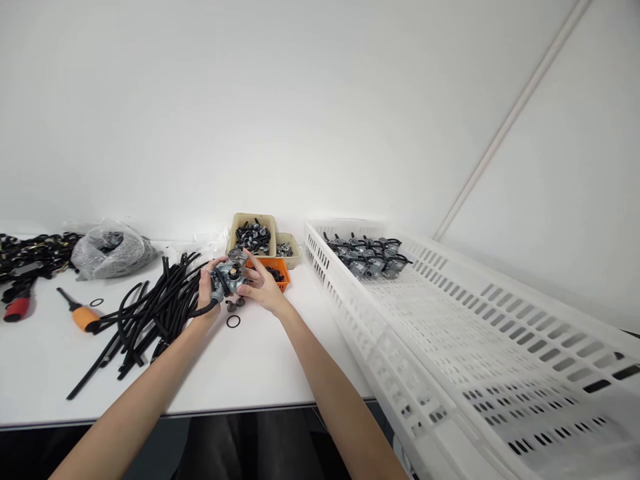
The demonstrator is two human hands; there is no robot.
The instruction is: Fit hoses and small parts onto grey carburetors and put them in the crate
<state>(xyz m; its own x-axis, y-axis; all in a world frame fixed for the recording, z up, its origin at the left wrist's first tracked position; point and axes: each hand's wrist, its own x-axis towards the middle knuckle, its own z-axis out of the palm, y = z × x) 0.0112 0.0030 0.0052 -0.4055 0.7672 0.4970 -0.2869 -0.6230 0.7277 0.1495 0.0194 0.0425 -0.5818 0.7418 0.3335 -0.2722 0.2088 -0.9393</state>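
A silver metal carburetor [230,277] is held up between both hands, above the white table. My left hand [205,290] is closed around its left side, and a short black hose [204,310] sticks out from it below that hand. My right hand [264,288] grips the carburetor from the right, thumb and fingers on its body. Just under the hands lie a black rubber ring [233,321] and a couple of small dark fittings [231,306]. An orange basket [285,271] of small black parts sits right behind my right hand, partly hidden by it.
To the left lie a pile of black hoses [165,307], an orange-handled tool [84,319], a red-handled one [18,307] and a plastic bag [113,257]. Cream bins [231,233] of parts stand behind. A large white crate [345,303] on the right holds several carburetors [373,260].
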